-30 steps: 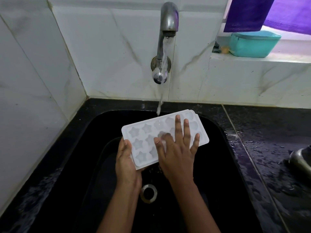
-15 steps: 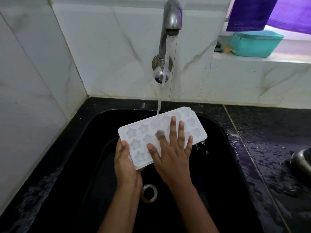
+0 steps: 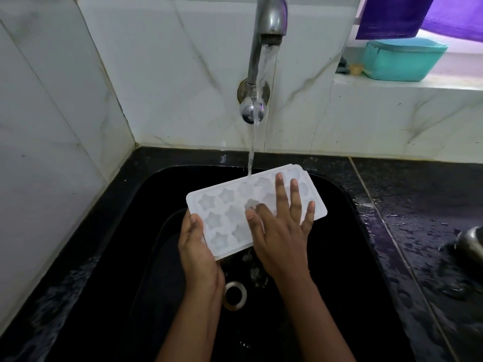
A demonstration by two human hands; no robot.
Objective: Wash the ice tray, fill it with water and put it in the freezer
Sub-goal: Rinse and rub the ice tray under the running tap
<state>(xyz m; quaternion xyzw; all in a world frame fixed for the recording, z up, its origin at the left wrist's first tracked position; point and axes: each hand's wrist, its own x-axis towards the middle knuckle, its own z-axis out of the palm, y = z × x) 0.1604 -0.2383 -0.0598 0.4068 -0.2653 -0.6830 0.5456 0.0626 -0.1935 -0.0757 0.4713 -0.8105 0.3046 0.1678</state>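
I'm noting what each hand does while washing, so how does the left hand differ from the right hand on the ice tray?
The left hand grips the ice tray at its left end, thumb on the rim; the right hand lies on top, gripping nothing. The left hand's fingers are hidden beneath the tray; the right hand's fingers are straight and spread over the cavities. Both touch the tray above the black sink.
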